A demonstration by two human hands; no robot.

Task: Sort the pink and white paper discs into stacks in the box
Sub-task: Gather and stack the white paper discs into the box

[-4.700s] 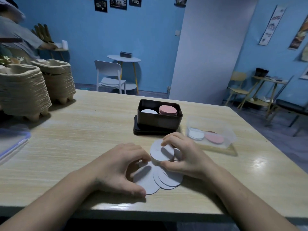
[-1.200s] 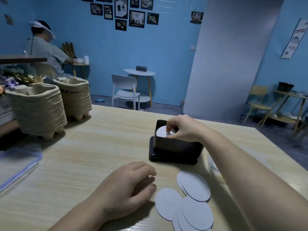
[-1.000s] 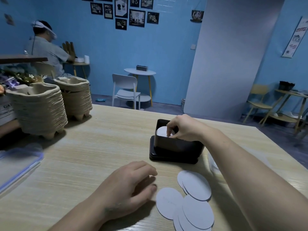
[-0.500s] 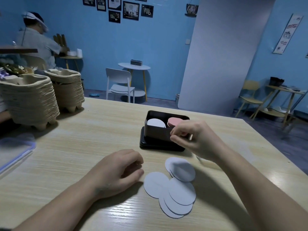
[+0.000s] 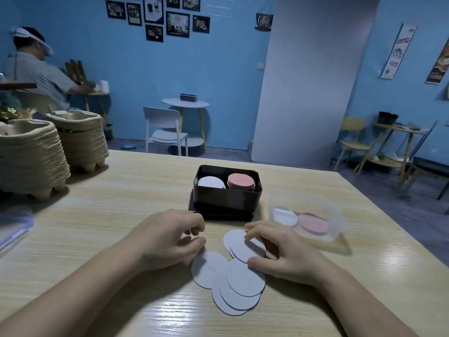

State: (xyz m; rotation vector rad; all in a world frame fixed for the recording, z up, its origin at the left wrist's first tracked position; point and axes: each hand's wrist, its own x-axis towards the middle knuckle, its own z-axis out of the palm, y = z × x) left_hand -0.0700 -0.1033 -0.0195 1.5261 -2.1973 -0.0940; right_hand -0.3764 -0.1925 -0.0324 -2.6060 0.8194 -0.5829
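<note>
The loose white discs [image 5: 239, 278] lie overlapped on the counter [image 5: 97, 227] in front of you, just short of the black box [image 5: 227, 199]. In the box a white stack [image 5: 211, 183] sits left of a pink stack [image 5: 240, 181]. Your right hand [image 5: 281, 254] grasps the farthest discs, fingertips on top and thumb at the near edge. Your left hand [image 5: 167, 237] rests beside them, loosely curled, holding nothing. A clear tub [image 5: 335, 217] right of the box holds one white and one pink disc.

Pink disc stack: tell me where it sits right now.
In the head view, the pink disc stack sits in the right half of the black box, beside the white stack.
</note>
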